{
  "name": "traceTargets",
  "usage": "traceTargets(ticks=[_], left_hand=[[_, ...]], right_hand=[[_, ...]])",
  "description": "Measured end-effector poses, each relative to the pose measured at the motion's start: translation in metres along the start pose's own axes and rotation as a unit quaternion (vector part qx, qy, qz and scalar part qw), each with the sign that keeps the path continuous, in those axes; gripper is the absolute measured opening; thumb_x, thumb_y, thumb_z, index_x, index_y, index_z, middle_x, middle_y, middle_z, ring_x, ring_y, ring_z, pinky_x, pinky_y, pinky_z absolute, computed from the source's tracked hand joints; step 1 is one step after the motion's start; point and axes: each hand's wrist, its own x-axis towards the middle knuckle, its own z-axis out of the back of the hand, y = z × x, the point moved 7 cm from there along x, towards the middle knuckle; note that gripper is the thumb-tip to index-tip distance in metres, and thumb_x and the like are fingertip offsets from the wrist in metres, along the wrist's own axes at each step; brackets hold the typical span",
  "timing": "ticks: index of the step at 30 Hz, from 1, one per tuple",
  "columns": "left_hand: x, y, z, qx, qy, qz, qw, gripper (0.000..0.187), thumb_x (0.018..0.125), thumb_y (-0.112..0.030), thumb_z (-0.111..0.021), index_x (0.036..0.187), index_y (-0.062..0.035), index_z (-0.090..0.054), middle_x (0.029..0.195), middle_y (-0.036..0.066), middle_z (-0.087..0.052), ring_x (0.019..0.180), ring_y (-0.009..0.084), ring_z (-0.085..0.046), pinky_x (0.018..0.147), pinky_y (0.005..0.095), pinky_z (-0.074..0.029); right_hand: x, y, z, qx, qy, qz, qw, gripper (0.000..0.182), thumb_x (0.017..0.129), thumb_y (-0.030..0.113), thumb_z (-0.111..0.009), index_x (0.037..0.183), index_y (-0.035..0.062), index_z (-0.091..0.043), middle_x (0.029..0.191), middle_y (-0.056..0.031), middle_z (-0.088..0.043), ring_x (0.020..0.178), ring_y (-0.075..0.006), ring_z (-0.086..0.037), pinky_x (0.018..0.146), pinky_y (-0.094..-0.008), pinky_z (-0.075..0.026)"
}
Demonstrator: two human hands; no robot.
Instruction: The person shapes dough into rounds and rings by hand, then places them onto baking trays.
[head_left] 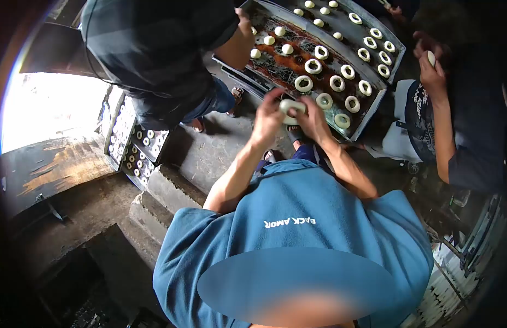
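A pale dough ring (291,106) is up in front of me, between my two hands and just short of a metal tray (366,113). My left hand (268,118) curls its fingers around the ring's left side. On the other side, my right hand (314,118) grips it, with finger and thumb at the hole. The ring's lower part hangs below the fingers. Several dough rings (303,83) lie on the right part of the tray. Toward its left sit several round dough balls (287,49).
Behind is a second tray (394,64) with more dough. A dark-shirted person (155,49) stands at the left, an arm by the tray. Another person's hand (431,74) at the right holds a dough piece (431,58). Ring-filled trays (137,156) stand low at left, near concrete blocks (174,186).
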Motion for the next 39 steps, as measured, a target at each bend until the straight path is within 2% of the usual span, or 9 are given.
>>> traceTargets(ticks=[3,7,11,15,18,21,28,35,39], left_hand=[[-0.016,-0.027,-0.006,-0.226,0.04,-0.007,0.973,0.046,0.073,0.0,-0.053,0.119,-0.0005,-0.045,0.078,0.008,-0.06,0.073,0.0166,-0.059,0.07,0.0273,-0.048],[-0.054,0.007,-0.021,0.072,0.193,0.119,0.971,0.016,0.082,-0.011,-0.057,0.096,-0.0023,-0.055,0.073,0.004,-0.057,0.067,0.0123,-0.054,0.062,0.0254,-0.043],[-0.028,-0.029,0.011,-0.254,0.108,0.023,0.961,0.012,0.085,-0.011,-0.055,0.093,-0.0025,-0.052,0.071,0.008,-0.057,0.067,0.0178,-0.058,0.064,0.0303,-0.046],[-0.05,0.013,-0.01,-0.027,0.246,0.21,0.946,0.011,0.087,-0.014,-0.057,0.092,-0.0039,-0.056,0.057,-0.004,-0.043,0.049,0.0071,-0.041,0.049,0.0226,-0.035],[-0.003,-0.016,0.029,-0.107,0.125,0.021,0.986,0.015,0.089,-0.017,-0.055,0.086,-0.0024,-0.057,0.057,-0.002,-0.047,0.051,0.0075,-0.041,0.052,0.0241,-0.037],[0.009,0.021,0.045,-0.259,0.138,0.061,0.954,0.017,0.09,-0.019,-0.053,0.088,-0.0022,-0.058,0.066,0.002,-0.056,0.057,0.0098,-0.048,0.068,0.0298,-0.046],[0.005,0.123,0.131,0.05,-0.102,0.2,0.973,0.059,0.085,-0.035,-0.059,0.133,-0.0068,-0.04,0.12,0.01,-0.051,0.111,0.0217,-0.049,0.091,0.0393,-0.041],[-0.153,0.18,0.218,0.181,-0.306,0.307,0.883,0.04,0.086,-0.03,-0.056,0.118,-0.0067,-0.054,0.09,0.003,-0.059,0.079,0.0115,-0.053,0.067,0.0265,-0.044],[-0.258,0.213,0.212,0.085,-0.399,0.362,0.838,0.038,0.086,-0.034,-0.058,0.114,-0.0096,-0.056,0.084,0.0,-0.058,0.072,0.0117,-0.054,0.062,0.0288,-0.043]], right_hand=[[-0.022,-0.004,-0.015,0.183,0.098,-0.061,0.976,0.016,0.078,0.003,-0.049,0.089,0.0011,-0.06,0.076,-0.0102,-0.061,0.067,-0.0214,-0.06,0.065,-0.0308,-0.047],[-0.017,-0.004,0.007,0.511,0.061,-0.198,0.834,0.017,0.078,0.002,-0.048,0.09,0.0035,-0.06,0.072,-0.0027,-0.059,0.06,-0.0089,-0.055,0.057,-0.0213,-0.046],[-0.057,0.018,-0.033,0.498,0.188,-0.262,0.805,0.013,0.081,0.014,-0.066,0.088,0.0056,-0.06,0.071,-0.0003,-0.057,0.056,-0.0074,-0.049,0.051,-0.0219,-0.041],[-0.034,0.02,0.0,0.538,0.09,-0.228,0.807,0.013,0.083,0.017,-0.064,0.082,0.0061,-0.056,0.069,0.0007,-0.054,0.059,-0.0067,-0.05,0.051,-0.0207,-0.041],[-0.037,-0.003,-0.014,0.361,0.188,-0.23,0.884,0.016,0.083,0.019,-0.065,0.081,0.0049,-0.057,0.067,0.0004,-0.054,0.058,-0.0064,-0.051,0.056,-0.0213,-0.044],[0.007,-0.006,0.001,0.3,0.195,-0.171,0.918,0.015,0.083,0.017,-0.063,0.08,0.0027,-0.059,0.064,-0.0002,-0.054,0.055,-0.0076,-0.051,0.053,-0.0206,-0.04],[0.13,-0.106,-0.061,-0.012,0.121,-0.165,0.979,0.029,0.083,0.028,-0.058,0.081,-0.0011,-0.056,0.062,-0.0057,-0.056,0.053,-0.0125,-0.05,0.049,-0.0279,-0.04],[0.207,-0.198,-0.136,0.369,0.059,-0.311,0.874,0.041,0.089,0.047,-0.047,0.086,0.0073,-0.055,0.067,-0.0043,-0.059,0.057,-0.0141,-0.056,0.049,-0.0286,-0.042],[0.208,-0.254,-0.143,0.189,0.052,-0.379,0.905,0.05,0.091,0.052,-0.038,0.093,0.0054,-0.056,0.083,-0.0076,-0.06,0.065,-0.0171,-0.058,0.058,-0.0359,-0.05]])
